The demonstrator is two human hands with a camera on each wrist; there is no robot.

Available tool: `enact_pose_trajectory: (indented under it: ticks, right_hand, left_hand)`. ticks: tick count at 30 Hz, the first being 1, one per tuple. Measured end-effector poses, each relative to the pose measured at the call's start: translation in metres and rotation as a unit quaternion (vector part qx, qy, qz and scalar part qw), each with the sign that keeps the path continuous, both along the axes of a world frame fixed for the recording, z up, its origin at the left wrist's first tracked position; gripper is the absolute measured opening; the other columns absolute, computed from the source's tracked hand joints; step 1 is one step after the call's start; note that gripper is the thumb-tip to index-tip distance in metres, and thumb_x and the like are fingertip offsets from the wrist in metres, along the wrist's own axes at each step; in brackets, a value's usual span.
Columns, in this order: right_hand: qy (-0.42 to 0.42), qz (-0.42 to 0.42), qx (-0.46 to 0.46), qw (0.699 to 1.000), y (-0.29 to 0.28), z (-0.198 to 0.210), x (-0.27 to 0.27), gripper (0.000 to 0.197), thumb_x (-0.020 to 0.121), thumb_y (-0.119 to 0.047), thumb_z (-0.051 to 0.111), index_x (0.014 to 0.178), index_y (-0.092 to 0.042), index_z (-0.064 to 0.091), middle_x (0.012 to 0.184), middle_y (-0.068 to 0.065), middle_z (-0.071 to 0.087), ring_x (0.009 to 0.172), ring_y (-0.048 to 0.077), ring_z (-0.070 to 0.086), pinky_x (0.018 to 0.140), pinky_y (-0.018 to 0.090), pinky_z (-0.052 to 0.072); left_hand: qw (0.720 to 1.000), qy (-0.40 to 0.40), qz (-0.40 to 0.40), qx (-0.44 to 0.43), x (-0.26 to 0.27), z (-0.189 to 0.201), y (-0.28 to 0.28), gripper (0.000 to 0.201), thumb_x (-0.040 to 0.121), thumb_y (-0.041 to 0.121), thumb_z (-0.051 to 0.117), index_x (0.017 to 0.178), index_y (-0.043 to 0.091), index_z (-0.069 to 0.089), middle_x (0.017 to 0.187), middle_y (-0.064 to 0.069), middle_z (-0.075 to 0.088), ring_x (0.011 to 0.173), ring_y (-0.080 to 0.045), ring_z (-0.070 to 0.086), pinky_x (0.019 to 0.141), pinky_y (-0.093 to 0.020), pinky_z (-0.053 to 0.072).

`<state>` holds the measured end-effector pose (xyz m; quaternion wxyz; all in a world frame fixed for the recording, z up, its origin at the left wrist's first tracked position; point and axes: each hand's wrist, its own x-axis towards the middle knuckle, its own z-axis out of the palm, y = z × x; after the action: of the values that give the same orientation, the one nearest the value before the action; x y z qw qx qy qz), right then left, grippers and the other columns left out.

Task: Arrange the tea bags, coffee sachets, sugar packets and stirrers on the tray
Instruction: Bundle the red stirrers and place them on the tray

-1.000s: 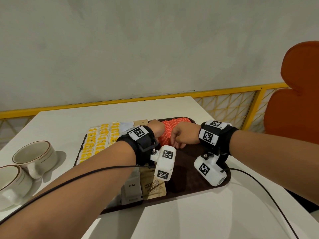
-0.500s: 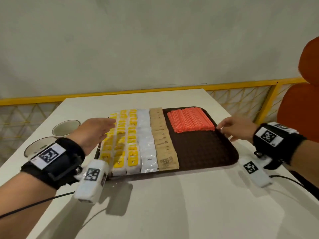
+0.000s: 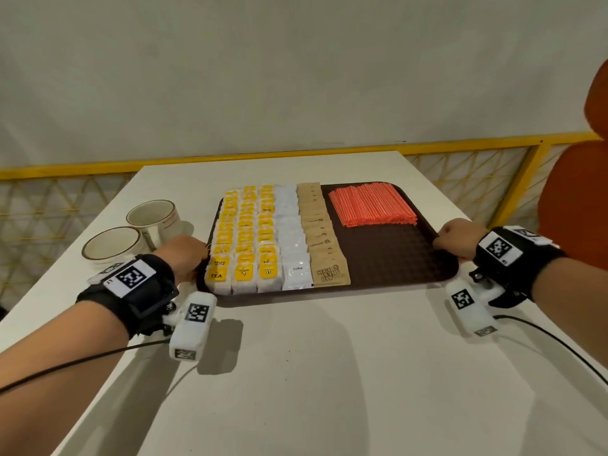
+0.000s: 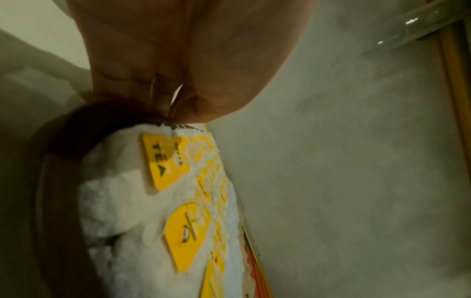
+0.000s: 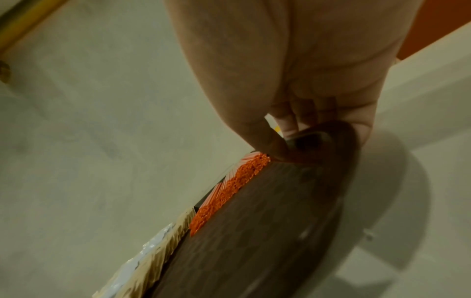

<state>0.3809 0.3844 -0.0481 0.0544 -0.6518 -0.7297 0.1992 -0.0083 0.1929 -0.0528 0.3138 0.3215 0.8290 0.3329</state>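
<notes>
Your left hand (image 3: 184, 255) and right hand (image 3: 455, 236) gripped the tray (image 3: 394, 264) at its side edges, fingers curled. Tea bags (image 3: 245, 238), coffee sachets (image 3: 292, 238), sugar packets (image 3: 320, 235) and stirrers (image 3: 371, 204) lay arranged; little seemed left.

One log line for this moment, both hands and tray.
left hand: grips brown plastic tray left rim | right hand: grips right rim | items: arranged in rows

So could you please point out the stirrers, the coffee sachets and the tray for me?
stirrers (image 3: 371, 205), head view, middle of the orange pile.
coffee sachets (image 3: 297, 274), head view, nearest white sachet.
tray (image 3: 394, 258), head view, bare brown floor.
</notes>
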Motion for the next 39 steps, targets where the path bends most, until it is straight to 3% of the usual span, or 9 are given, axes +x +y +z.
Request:
enact_pose_trajectory:
  ticks: [5, 12, 15, 22, 25, 30, 32, 35, 39]
  right_hand:
    - [0.015, 0.003, -0.027, 1.000, 0.009, 0.000, 0.003, 0.023, 0.084, -0.011, 0.061, 0.063, -0.003, 0.055, 0.065, 0.014, 0.055, 0.059, 0.025, 0.050, 0.052, 0.026, 0.037]
    - [0.001, 0.029, -0.045, 0.999, 0.020, -0.002, 0.004, 0.036, 0.083, -0.009, 0.063, 0.057, -0.008, 0.038, 0.062, 0.010, 0.038, 0.060, 0.021, 0.039, 0.052, 0.029, 0.028]
    - [0.017, 0.013, -0.063, 0.998, 0.021, -0.003, 0.006, 0.042, 0.082, -0.008, 0.065, 0.053, -0.011, 0.034, 0.058, 0.008, 0.038, 0.058, 0.020, 0.039, 0.054, 0.031, 0.028]
    - [0.057, -0.033, -0.080, 0.995, 0.009, 0.004, 0.009, 0.028, 0.081, -0.003, 0.066, 0.057, -0.014, 0.054, 0.061, 0.000, 0.051, 0.070, 0.023, 0.052, 0.066, 0.028, 0.038]
    - [0.075, -0.047, -0.072, 0.993, 0.005, -0.002, 0.009, 0.005, 0.084, -0.006, 0.065, 0.086, -0.003, 0.068, 0.075, 0.005, 0.060, 0.087, 0.031, 0.061, 0.075, 0.027, 0.040]
    - [0.084, -0.068, -0.060, 0.992, 0.020, 0.002, 0.002, 0.015, 0.087, -0.006, 0.061, 0.100, -0.001, 0.067, 0.095, 0.016, 0.067, 0.097, 0.033, 0.060, 0.078, 0.026, 0.038]
    - [0.080, -0.071, -0.056, 0.993, 0.037, 0.004, -0.002, 0.005, 0.087, -0.006, 0.060, 0.086, -0.008, 0.065, 0.084, 0.012, 0.063, 0.093, 0.032, 0.059, 0.076, 0.027, 0.036]
    - [0.074, -0.077, -0.058, 0.993, 0.073, 0.004, -0.010, 0.021, 0.087, -0.007, 0.061, 0.069, -0.013, 0.055, 0.070, 0.003, 0.052, 0.086, 0.030, 0.053, 0.073, 0.025, 0.031]
    - [0.078, -0.070, -0.044, 0.994, 0.120, 0.007, -0.025, 0.007, 0.089, -0.008, 0.060, 0.084, -0.005, 0.064, 0.092, 0.019, 0.061, 0.102, 0.036, 0.058, 0.074, 0.026, 0.034]
  left_hand:
    - [0.998, 0.058, -0.026, -0.029, -0.006, -0.007, 0.009, 0.015, 0.088, -0.001, 0.052, 0.082, -0.005, 0.064, 0.075, -0.017, 0.061, 0.065, -0.024, 0.053, 0.060, -0.030, 0.044]
    - [0.999, 0.030, -0.015, -0.023, -0.018, -0.010, 0.020, 0.012, 0.089, -0.002, 0.056, 0.084, 0.002, 0.066, 0.082, -0.018, 0.065, 0.078, -0.030, 0.059, 0.077, -0.040, 0.049]
    - [0.999, -0.020, 0.011, -0.022, -0.018, -0.006, 0.020, 0.009, 0.089, -0.002, 0.058, 0.086, -0.002, 0.066, 0.081, -0.020, 0.066, 0.074, -0.030, 0.060, 0.073, -0.040, 0.050]
    - [0.991, -0.114, 0.064, -0.035, -0.029, -0.010, 0.020, 0.011, 0.090, -0.001, 0.057, 0.089, -0.010, 0.064, 0.082, -0.024, 0.065, 0.072, -0.029, 0.060, 0.063, -0.035, 0.052]
    - [0.987, -0.132, 0.086, -0.038, -0.035, -0.017, 0.022, 0.010, 0.090, 0.001, 0.058, 0.091, -0.009, 0.062, 0.083, -0.025, 0.064, 0.075, -0.031, 0.060, 0.070, -0.040, 0.052]
    - [0.987, -0.123, 0.089, -0.054, -0.039, -0.022, 0.048, 0.015, 0.091, -0.001, 0.055, 0.077, 0.000, 0.058, 0.077, -0.020, 0.061, 0.074, -0.029, 0.057, 0.070, -0.039, 0.048]
    - [0.989, -0.116, 0.075, -0.054, -0.043, -0.023, 0.068, 0.021, 0.091, -0.002, 0.055, 0.071, 0.002, 0.057, 0.074, -0.019, 0.059, 0.074, -0.029, 0.055, 0.070, -0.038, 0.046]
    - [0.992, -0.099, 0.063, -0.048, -0.051, -0.024, 0.101, 0.029, 0.089, -0.002, 0.057, 0.060, 0.006, 0.057, 0.069, -0.014, 0.058, 0.072, -0.027, 0.054, 0.074, -0.039, 0.045]
    - [0.995, -0.035, 0.084, -0.034, -0.056, -0.017, 0.143, 0.023, 0.085, 0.003, 0.062, 0.062, 0.007, 0.062, 0.070, -0.012, 0.061, 0.069, -0.024, 0.055, 0.074, -0.033, 0.048]
